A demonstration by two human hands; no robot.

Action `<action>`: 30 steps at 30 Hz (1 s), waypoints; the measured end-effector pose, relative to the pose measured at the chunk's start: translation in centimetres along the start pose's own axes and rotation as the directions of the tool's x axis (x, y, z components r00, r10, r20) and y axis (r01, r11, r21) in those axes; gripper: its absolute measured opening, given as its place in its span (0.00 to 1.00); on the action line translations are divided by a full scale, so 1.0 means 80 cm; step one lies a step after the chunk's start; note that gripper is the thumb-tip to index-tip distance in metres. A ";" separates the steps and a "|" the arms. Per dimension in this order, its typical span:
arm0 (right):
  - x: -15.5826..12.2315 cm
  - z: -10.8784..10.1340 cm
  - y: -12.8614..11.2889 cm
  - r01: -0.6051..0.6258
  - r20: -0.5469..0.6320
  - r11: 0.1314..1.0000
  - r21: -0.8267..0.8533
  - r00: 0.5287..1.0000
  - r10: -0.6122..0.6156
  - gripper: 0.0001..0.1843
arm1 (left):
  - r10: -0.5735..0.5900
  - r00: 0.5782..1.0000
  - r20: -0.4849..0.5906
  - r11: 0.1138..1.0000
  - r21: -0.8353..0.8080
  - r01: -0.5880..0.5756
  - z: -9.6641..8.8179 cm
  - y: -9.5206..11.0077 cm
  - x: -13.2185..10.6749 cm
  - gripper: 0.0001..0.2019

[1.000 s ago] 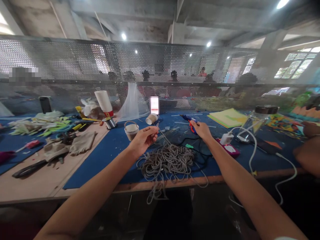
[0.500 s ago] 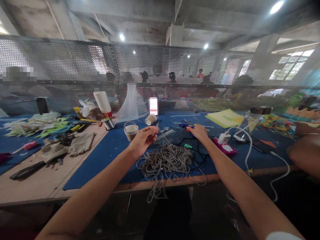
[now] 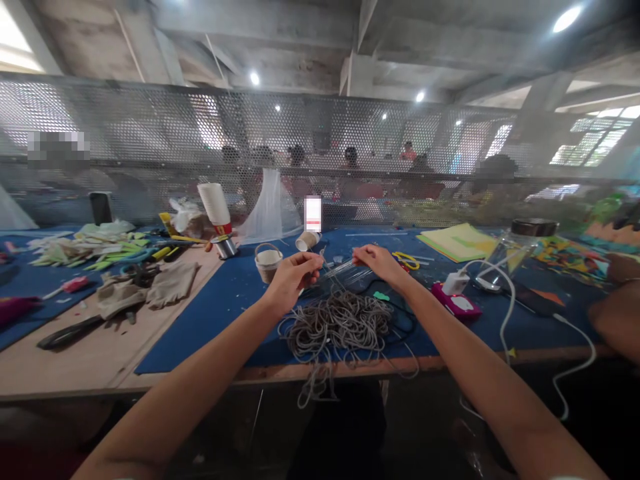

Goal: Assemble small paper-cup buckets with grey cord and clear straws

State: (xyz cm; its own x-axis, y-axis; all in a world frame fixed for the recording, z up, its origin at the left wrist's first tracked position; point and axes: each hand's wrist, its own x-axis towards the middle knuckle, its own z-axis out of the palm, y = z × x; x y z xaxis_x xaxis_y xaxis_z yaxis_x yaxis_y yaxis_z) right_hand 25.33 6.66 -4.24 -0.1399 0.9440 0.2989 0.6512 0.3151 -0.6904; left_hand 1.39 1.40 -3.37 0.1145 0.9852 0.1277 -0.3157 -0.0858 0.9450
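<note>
My left hand [image 3: 293, 279] is closed in a pinch on the end of a thin grey cord, which runs down to a tangled pile of grey cord [image 3: 340, 327] at the table's front edge. To its right, my right hand [image 3: 381, 261] is also closed, thumb and fingers pressed together; what they hold, if anything, is too small to make out. Thin clear sticks [image 3: 350, 270] lie on the blue mat between and behind the hands. Yellow-handled scissors [image 3: 407, 261] lie just beyond my right hand. A small cord-wrapped cup with a handle [image 3: 269, 262] stands left of my left hand.
A cup on its side [image 3: 307, 241] lies behind the hands. Left are stacked paper cups [image 3: 214, 205], gloves [image 3: 173, 285] and cut strips. Right are a magenta power strip [image 3: 457, 303] with a charger, a jar [image 3: 515, 250], coloured paper [image 3: 457, 240] and another person's arm [image 3: 617, 313].
My right hand has come away from the blue tool on the mat and moved left, towards my left hand. The left hand keeps its pinch on the cord. The view has shifted slightly.
</note>
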 end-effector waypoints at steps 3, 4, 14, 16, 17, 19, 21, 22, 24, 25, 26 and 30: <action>-0.016 0.019 -0.044 0.081 0.307 0.881 0.465 0.919 -0.247 0.22 | 0.052 0.998 -0.029 0.998 0.041 -0.051 0.000 0.001 -0.001 0.11; -0.021 0.024 -0.055 0.058 0.336 0.855 0.516 0.904 -0.264 0.22 | 0.063 0.998 -0.031 0.997 0.052 -0.061 0.000 0.001 -0.001 0.11; -0.040 0.047 -0.053 -0.003 0.311 0.777 0.630 0.917 -0.248 0.16 | 0.039 0.997 -0.062 0.994 0.101 -0.033 -0.001 -0.002 0.005 0.13; -0.042 0.048 -0.050 0.015 0.294 0.792 0.610 0.924 -0.245 0.18 | 0.029 0.998 -0.062 0.995 0.098 -0.023 0.000 -0.002 0.005 0.13; -0.043 0.048 -0.049 0.030 0.278 0.792 0.609 0.928 -0.249 0.18 | 0.026 0.998 -0.064 0.995 0.098 -0.019 0.001 -0.002 0.004 0.13; -0.042 0.045 -0.048 0.047 0.234 0.779 0.625 0.941 -0.244 0.20 | 0.019 0.997 -0.070 0.995 0.101 -0.012 0.002 -0.002 0.004 0.13; -0.040 0.040 -0.047 0.048 0.184 0.770 0.636 0.960 -0.211 0.20 | 0.016 0.997 -0.070 0.995 0.100 -0.009 0.003 -0.002 0.003 0.13; -0.039 0.037 -0.047 0.048 0.159 0.772 0.634 0.969 -0.190 0.21 | 0.017 0.998 -0.068 0.995 0.097 -0.010 0.003 -0.002 0.003 0.13; -0.037 0.033 -0.046 0.058 0.111 0.786 0.615 0.981 -0.160 0.21 | 0.021 0.998 -0.059 0.996 0.086 -0.016 0.002 -0.002 0.003 0.13; -0.037 0.031 -0.046 0.065 0.091 0.791 0.608 0.984 -0.151 0.21 | 0.022 0.998 -0.055 0.996 0.083 -0.017 0.002 -0.003 0.003 0.13; -0.036 0.030 -0.047 0.068 0.079 0.793 0.605 0.986 -0.145 0.20 | 0.023 0.999 -0.049 0.996 0.082 -0.019 0.001 -0.003 0.004 0.13; -0.036 0.029 -0.049 0.060 0.049 0.780 0.623 0.992 -0.116 0.18 | 0.031 0.999 -0.036 0.996 0.080 -0.028 0.000 -0.004 0.004 0.12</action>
State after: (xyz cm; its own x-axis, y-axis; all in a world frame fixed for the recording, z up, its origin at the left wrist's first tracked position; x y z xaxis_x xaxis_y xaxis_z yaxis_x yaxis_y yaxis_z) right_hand 21.46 2.98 -3.95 -0.2504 0.9049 0.3442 0.0343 0.3636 -0.9309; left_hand 1.56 1.73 -3.63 0.0704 0.9868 0.1455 -0.2421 -0.1246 0.9622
